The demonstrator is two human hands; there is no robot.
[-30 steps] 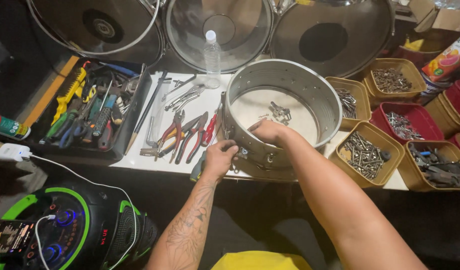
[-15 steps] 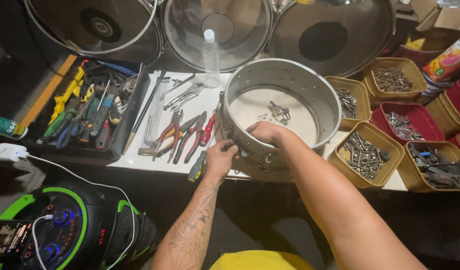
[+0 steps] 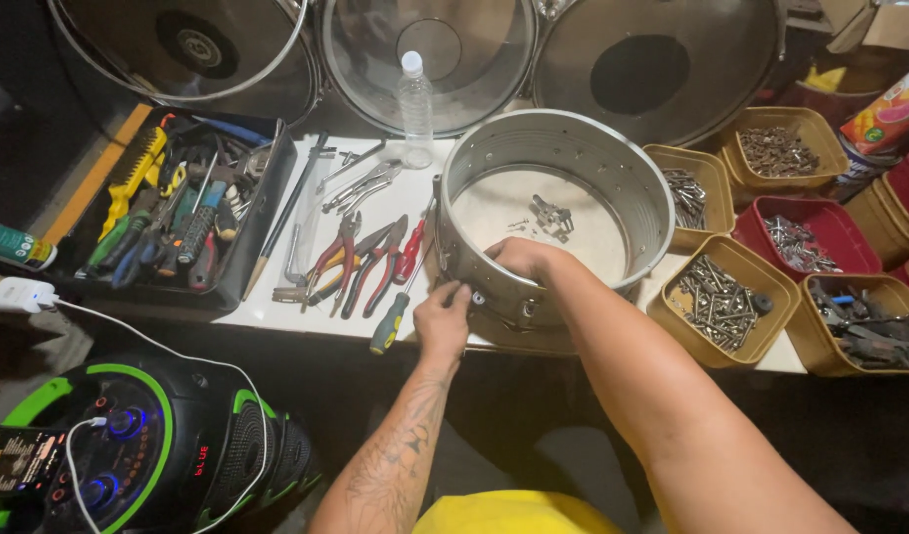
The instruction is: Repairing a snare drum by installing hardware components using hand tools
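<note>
1. Head view: a white tabletop [image 3: 395, 198] stands in a dim room; three round drum heads lean behind it, beyond the fingers.
2. The round bare-metal drum shell [image 3: 573, 148] sits on the table's near edge, right at the fingertips.
3. The left hand [image 3: 443, 318] pinches a small fitting on the shell's outer wall.
4. The right hand [image 3: 519, 259] curls over the rim, fingers pressed to the inner wall.
5. Left of the fingers lie red-handled pliers [image 3: 361, 262]; beyond them stands one clear plastic bottle [image 3: 415, 99].
6. Right of the fingers sit about six hardware tubs, four tan [image 3: 717, 302], two red.
</note>
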